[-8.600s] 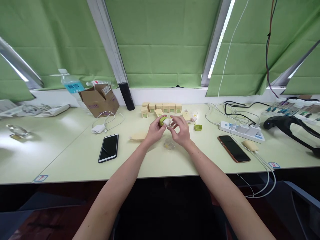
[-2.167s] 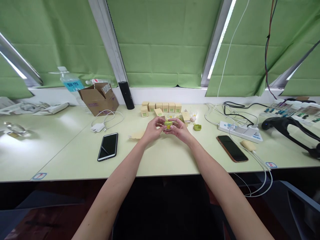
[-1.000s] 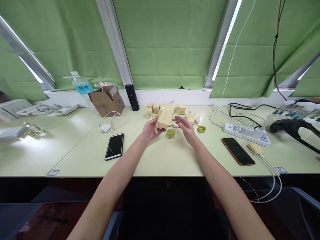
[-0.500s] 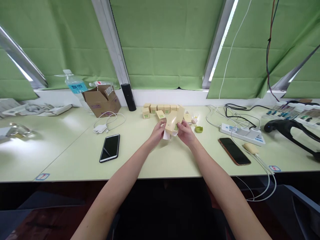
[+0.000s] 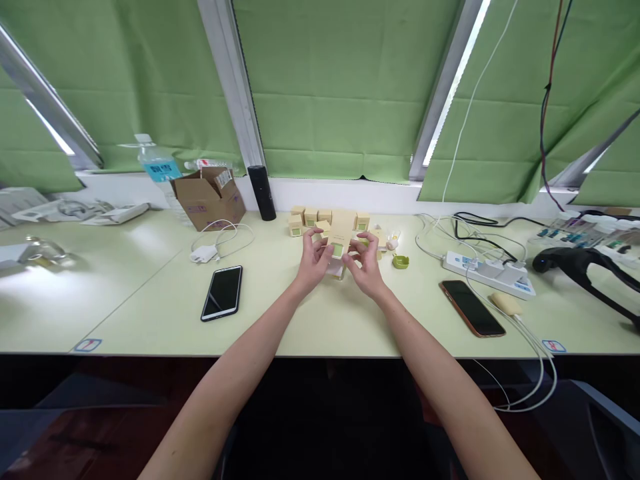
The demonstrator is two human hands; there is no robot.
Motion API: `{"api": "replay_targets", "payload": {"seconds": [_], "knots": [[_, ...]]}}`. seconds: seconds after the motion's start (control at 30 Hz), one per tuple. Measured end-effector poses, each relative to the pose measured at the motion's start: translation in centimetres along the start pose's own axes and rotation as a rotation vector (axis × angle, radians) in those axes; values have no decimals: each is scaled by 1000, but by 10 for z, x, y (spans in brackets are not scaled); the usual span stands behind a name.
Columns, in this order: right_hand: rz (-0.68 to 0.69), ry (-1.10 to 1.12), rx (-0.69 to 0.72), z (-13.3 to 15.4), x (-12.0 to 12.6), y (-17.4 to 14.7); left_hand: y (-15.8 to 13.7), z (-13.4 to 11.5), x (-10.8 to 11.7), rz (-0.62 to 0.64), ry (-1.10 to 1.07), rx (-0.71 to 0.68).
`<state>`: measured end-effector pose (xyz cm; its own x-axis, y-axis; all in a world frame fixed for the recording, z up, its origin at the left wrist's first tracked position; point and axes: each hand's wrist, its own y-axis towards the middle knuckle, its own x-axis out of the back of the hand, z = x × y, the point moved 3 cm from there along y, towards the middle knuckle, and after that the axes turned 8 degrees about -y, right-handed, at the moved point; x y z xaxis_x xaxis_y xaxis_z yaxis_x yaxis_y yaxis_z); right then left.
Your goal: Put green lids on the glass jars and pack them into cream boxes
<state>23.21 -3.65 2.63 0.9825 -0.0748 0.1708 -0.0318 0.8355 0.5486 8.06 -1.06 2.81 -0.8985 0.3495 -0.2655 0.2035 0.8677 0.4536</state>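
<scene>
Between my hands is a small tan cardboard box [image 5: 341,235] with a green square on its front and a tall flap standing up. White paper [image 5: 335,269] shows below it. My left hand [image 5: 315,259] grips the box's left side, its thumb by the green square. On the right side, my right hand [image 5: 367,270] has its thumb at the lower edge and its fingers curved. Several similar small boxes [image 5: 295,225] stand behind, partly hidden by the hands. Right of my right hand lies a small green case [image 5: 401,261], near a small white item [image 5: 393,241].
A phone [image 5: 222,293] lies left, another phone [image 5: 473,308] right. A power strip [image 5: 487,275] with cables sits at the right, near a black curved frame [image 5: 575,263]. Farther back are an open carton [image 5: 207,203], a black cylinder [image 5: 262,193] and a white charger [image 5: 203,254].
The tilted box between my hands has come upright, its flap now pointing up and its green square facing me. My fingers have shifted their hold. The camera view has turned slightly left.
</scene>
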Motion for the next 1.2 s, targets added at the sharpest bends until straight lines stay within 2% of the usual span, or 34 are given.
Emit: {"api": "replay_targets", "payload": {"seconds": [0.1, 0.2, 0.37, 0.5, 0.63, 0.83, 1.0, 1.1, 1.2], "knots": [[73, -55, 49, 2, -3, -2, 2, -1, 7, -57, 97, -45], [129, -87, 7, 2, -3, -1, 2, -2, 8, -57, 232, -65], [208, 81, -64, 3, 2, 4, 1, -8, 9, -3, 406, -128], [266, 241, -151, 1, 9, 7, 1, -9, 16, 96, 313, -74], [270, 273, -167, 0, 13, 7, 4, -6, 19, 176, 197, -74], [258, 236, -154, -3, 8, 4, 3, 0, 14, 86, 262, -117], [199, 179, -180, -8, 5, 5, 1, 1, 13, 80, 304, -113], [159, 171, -198, -9, 6, 6, 1, 1, 13, 161, 240, -91], [130, 191, -232, -9, 9, 7, 1, 1, 14, 268, 101, -7]]}}
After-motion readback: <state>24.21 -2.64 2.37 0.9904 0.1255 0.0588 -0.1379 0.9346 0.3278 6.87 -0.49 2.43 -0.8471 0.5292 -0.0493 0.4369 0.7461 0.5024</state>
